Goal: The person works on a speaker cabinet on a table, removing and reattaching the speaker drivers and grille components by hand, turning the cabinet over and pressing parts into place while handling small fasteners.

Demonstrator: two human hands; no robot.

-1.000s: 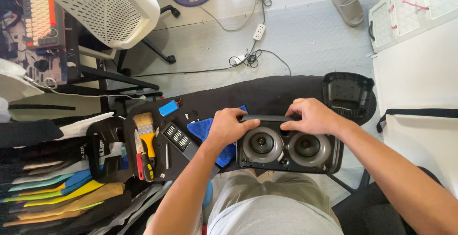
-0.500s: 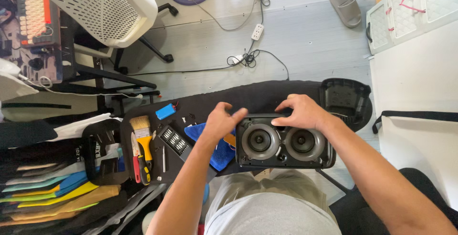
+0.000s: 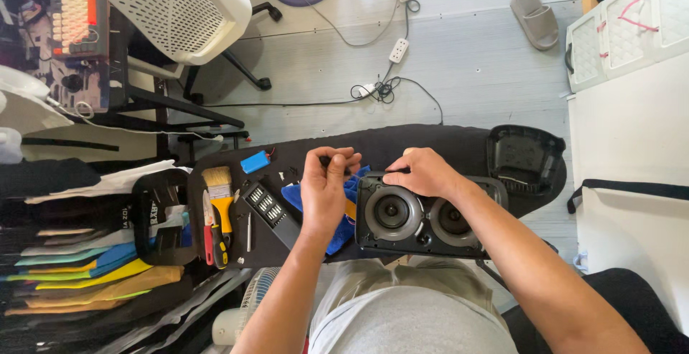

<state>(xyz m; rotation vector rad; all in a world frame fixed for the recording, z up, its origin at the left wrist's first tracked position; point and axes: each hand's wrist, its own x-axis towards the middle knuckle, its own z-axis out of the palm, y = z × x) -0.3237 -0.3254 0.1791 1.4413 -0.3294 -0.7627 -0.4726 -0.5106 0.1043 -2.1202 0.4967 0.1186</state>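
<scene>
speaker unit (image 3: 423,217): we find a black two-driver speaker lying face up at the near edge of the dark work mat (image 3: 445,142), right of the mat's middle, over our lap. both round cones are exposed, with no grille over them.
left hand (image 3: 324,185): raised just left of the speaker, above the blue cloth (image 3: 296,196). fingers curled and pinched together on a small dark object at the fingertips; we cannot tell what it is.
right hand (image 3: 423,173): resting on the speaker's far edge, above the left cone. fingertips pressed down on the casing, bracing it rather than wrapped around it.
handling, our judgement: the casing looks stiff, hard plastic, likely fairly heavy for its bulk because of the driver magnets. the cones look thin and easily dented.
where to hold, our judgement: by the outer frame and the two short ends, with fingers kept off the cones and their surrounds.
slip risk: smooth casing partly overhanging the near edge; it could slide toward the lap if left unbraced.
nearby items: bit holder strip (image 3: 267,205), yellow-handled brush (image 3: 219,192) and small blue battery pack (image 3: 255,161) toward the mat's left end; a black moulded cover (image 3: 524,159) at the right end.
</scene>
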